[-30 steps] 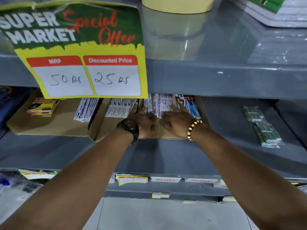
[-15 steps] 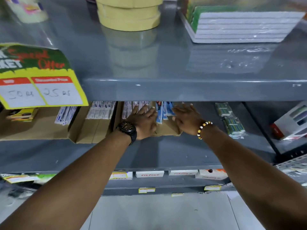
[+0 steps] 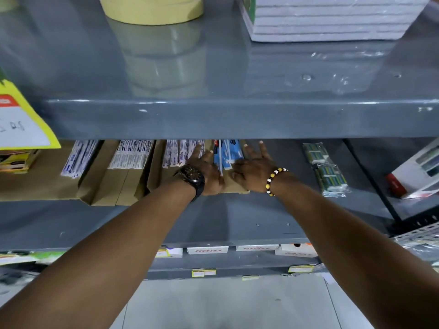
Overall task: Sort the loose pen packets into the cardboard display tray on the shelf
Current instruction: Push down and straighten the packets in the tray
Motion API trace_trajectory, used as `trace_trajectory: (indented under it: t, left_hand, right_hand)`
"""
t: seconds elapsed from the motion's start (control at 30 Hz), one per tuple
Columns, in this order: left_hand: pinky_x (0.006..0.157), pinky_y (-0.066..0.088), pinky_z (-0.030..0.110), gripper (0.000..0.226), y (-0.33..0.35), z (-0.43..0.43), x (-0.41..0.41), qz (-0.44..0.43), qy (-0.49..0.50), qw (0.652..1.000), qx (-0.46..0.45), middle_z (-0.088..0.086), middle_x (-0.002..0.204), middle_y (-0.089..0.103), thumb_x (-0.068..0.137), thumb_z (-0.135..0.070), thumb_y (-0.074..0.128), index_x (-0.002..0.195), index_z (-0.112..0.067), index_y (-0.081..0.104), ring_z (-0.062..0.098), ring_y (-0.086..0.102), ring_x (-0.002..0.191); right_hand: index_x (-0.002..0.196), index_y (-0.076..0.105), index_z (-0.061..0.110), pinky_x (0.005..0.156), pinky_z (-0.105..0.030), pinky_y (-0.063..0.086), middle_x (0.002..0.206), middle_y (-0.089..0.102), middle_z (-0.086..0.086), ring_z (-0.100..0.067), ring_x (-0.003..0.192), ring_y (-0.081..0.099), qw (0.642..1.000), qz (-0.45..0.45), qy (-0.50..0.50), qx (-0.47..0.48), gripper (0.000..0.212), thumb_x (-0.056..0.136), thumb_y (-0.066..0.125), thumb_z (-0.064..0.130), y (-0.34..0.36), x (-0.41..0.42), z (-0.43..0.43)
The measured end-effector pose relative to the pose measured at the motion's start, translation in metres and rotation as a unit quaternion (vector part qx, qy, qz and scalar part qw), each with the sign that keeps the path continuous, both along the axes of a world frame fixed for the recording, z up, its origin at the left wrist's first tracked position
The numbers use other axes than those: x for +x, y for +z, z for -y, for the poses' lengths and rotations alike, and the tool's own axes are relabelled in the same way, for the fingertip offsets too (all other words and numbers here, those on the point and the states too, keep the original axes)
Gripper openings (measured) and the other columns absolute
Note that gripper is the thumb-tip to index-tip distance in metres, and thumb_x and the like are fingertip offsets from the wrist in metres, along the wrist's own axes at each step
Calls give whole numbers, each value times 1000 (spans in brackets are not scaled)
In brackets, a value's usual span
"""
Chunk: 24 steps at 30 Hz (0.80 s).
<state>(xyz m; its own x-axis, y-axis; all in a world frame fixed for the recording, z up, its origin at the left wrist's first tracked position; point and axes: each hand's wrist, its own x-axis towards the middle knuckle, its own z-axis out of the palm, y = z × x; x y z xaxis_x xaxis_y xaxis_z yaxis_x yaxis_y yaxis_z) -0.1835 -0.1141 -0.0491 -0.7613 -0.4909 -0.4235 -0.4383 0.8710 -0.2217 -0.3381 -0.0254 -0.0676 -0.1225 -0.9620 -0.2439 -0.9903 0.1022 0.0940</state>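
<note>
Across the middle of the frame the grey upper shelf [image 3: 237, 119] hides the far end of everything you are working on, so you are sorting partly blind. Below it, centre frame, the cardboard display tray [image 3: 156, 172] sits on the lower shelf with another brown tray [image 3: 104, 186] to its left. White pen packets [image 3: 177, 151] and blue pen packets [image 3: 229, 150] lie in it, their tops out of sight. Your left hand [image 3: 209, 173] lies flat and open over the white ones, fingers spread; your right hand [image 3: 253, 173] is spread too, palm down by the blue ones, gripping nothing. Press forward too hard and the light tray will likely slide back, or packets may buckle against the unseen rear. The green packs [image 3: 326, 169] at right lie well apart.
</note>
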Motion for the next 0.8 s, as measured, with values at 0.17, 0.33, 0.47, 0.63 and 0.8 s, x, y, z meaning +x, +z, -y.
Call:
trace_trajectory:
  t: [0.17, 0.33, 0.47, 0.63, 0.8]
  left_hand:
    - [117, -18, 58, 62, -4, 8, -9, 9, 8, 1000, -9, -4, 157, 37, 96, -52, 21, 145, -23, 44, 25, -5, 153]
    - [116, -9, 57, 59, -4, 14, -6, -40, -9, 998, -38, -1, 153, 44, 96, -52, 24, 141, -22, 49, 26, 3, 152]
    - [115, -10, 58, 61, -6, 11, 3, -89, -38, 995, -15, -6, 151, 46, 94, -54, 15, 139, -32, 50, 28, 5, 152]
    - [113, -22, 55, 60, -7, 13, 6, -55, -24, 998, 20, -8, 156, 41, 98, -53, 16, 146, -32, 45, 26, -7, 153]
    - [114, -20, 55, 59, -10, 19, 1, -53, -30, 998, 0, -10, 151, 47, 97, -48, 18, 141, -27, 50, 25, -1, 153]
  right_hand:
    - [126, 58, 30, 110, -66, -15, 146, 46, 11, -29, 150, 1, 1000, -12, 0, 5, 54, 96, 19, 49, -3, 0, 11]
    - [135, 54, 34, 112, -60, -10, 154, 38, 12, -24, 150, 5, 999, 9, 10, -46, 49, 98, 26, 48, 3, 4, 7]
    - [125, 60, 44, 113, -57, -5, 152, 39, 17, -23, 149, 4, 999, 16, 19, -40, 42, 96, 29, 47, 6, 6, 8]
    - [133, 53, 44, 113, -63, -9, 157, 31, 13, -24, 150, -3, 1000, 22, 10, -13, 47, 96, 26, 49, 0, 5, 17]
    - [139, 48, 39, 113, -64, -7, 158, 28, 12, -25, 150, -2, 1000, 4, 19, -20, 49, 96, 25, 48, -3, 3, 16]
